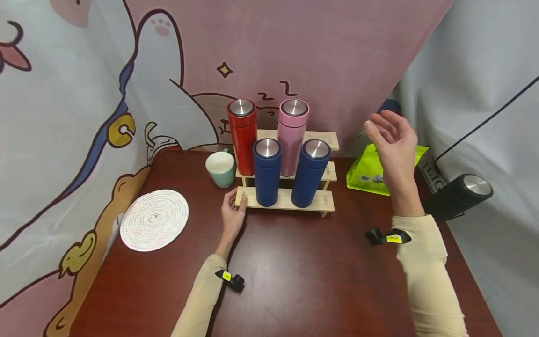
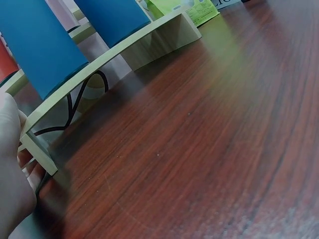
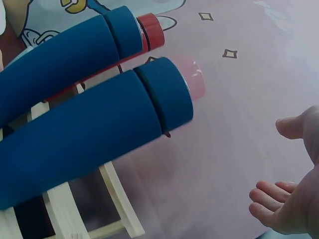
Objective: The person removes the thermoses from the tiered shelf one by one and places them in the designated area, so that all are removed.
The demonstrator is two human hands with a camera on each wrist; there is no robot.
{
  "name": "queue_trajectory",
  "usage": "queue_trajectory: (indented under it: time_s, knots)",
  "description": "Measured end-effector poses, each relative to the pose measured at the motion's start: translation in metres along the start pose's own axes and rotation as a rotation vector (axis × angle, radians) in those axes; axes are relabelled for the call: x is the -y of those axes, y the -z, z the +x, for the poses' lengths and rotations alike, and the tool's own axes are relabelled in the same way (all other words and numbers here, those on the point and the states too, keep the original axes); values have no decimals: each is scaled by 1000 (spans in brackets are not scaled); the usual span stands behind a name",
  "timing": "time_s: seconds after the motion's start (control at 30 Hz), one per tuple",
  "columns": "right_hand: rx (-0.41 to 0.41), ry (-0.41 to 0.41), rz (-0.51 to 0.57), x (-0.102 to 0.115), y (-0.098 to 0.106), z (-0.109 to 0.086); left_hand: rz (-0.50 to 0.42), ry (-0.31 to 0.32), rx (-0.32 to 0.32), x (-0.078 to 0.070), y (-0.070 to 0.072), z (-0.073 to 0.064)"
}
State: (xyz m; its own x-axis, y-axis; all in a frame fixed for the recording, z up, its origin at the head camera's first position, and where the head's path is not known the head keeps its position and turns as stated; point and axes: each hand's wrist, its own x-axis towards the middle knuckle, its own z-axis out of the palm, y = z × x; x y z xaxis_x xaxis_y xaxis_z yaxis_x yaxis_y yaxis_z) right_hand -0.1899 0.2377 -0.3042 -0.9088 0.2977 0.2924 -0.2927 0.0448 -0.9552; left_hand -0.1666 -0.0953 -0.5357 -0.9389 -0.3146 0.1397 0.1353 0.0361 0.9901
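A three-tier wooden rack [image 1: 285, 198] stands near the back of the table. My left hand [image 1: 232, 216] grips the left end of its lowest step, thumb on top and fingers underneath. On that step stand two blue thermos flasks, a left one [image 1: 266, 182] and a right one [image 1: 309, 180]. Behind them are a red thermos [image 1: 243, 145] and a pink thermos [image 1: 290, 140], their bases partly hidden. My right hand [image 1: 396, 147] is raised to the right of the rack, fingers loosely bent, holding nothing; the right wrist view shows thumb and fingers apart, away from the flasks.
A mint-green mug [image 1: 222, 174] stands left of the rack, and a round white woven mat [image 1: 154, 220] lies further left. Beneath my right hand is a bright green bag [image 1: 365, 173]. A dark thermos [image 1: 455, 199] is at the table's right edge. Patterned cloth [image 1: 337, 47] hangs behind.
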Motion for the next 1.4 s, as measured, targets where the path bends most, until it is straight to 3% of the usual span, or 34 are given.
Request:
queue_trajectory:
  time_s: [0.27, 0.73, 1.4]
  knots:
    - [67, -3, -77, 0, -18, -1, -8, -5, 1, -1, 0, -1]
    - [193, -9, -77, 4, -51, -1, -34, -10, -3, -2, -1, -1]
    - [298, 18, -238, 9, -97, 9, -14, 9, 4, -1, 0, 0]
